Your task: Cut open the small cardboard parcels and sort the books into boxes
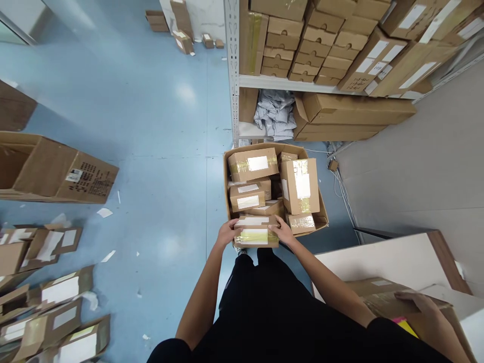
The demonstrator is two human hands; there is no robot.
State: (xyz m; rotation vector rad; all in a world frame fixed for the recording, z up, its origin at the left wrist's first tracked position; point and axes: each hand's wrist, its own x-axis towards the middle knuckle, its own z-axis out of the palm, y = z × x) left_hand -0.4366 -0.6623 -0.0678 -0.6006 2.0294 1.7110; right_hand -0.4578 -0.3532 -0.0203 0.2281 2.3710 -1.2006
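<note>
Between my two hands is a taped cardboard box (257,220) with a white label on top and a yellowish one on its near side. My left hand (228,233) grips its left end, and my right hand (282,232) grips the right end. The box is at the near edge of a large open carton (323,214); I cannot tell whether it rests on anything. Inside the carton lie several smaller labelled boxes, among them a long box (242,174) at the back and a tall taped box (313,184) on the right.
A metal shelf (231,65) stacked with brown boxes stands beyond the carton. Flattened and torn cardboard (62,287) litters the floor at left, near a big open carton (88,176). At lower right another person's hand (427,312) touches a cardboard box (378,287). Cables (344,194) run along the right wall.
</note>
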